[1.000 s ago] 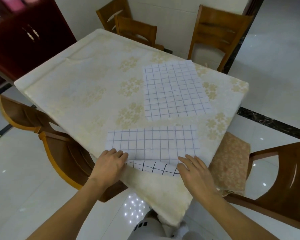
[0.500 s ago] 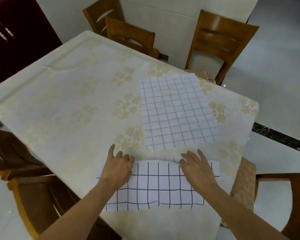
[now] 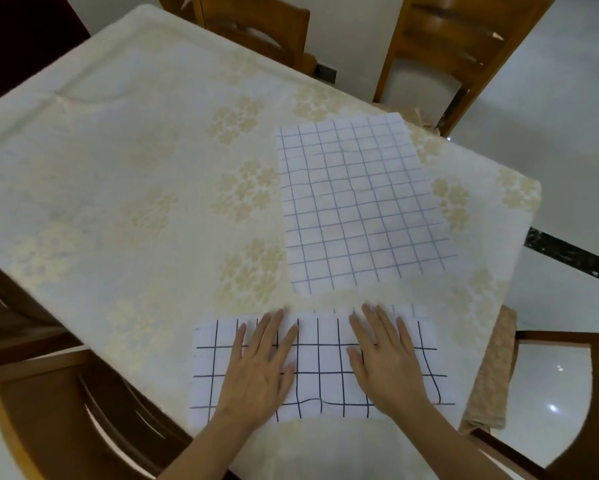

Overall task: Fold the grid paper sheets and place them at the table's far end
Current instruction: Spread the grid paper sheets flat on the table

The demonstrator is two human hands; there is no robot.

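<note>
Tablecloth (image 3: 125, 174), cream with pale gold flower clusters, covers the whole table and hangs over its near edge. Wooden chairs stand around it: one (image 3: 447, 53) at the far right, one (image 3: 256, 32) at the far side, one (image 3: 66, 410) at the near left. The floor (image 3: 550, 116) is glossy white tile with a dark strip along the right. A tan cloth (image 3: 492, 375) hangs off the table's right corner.

The folded grid sheet (image 3: 322, 368), white with bold dark lines, lies at the near edge, its lower edge slightly rippled; a thin strip past its far edge seems to be the layer beneath. The left hand (image 3: 260, 368) and right hand (image 3: 384, 365) lie flat on it, palms down, fingers spread and gripping nothing. Just beyond, a flat unfolded grid sheet (image 3: 360, 202) with thinner blue lines lies toward the table's right side.
</note>
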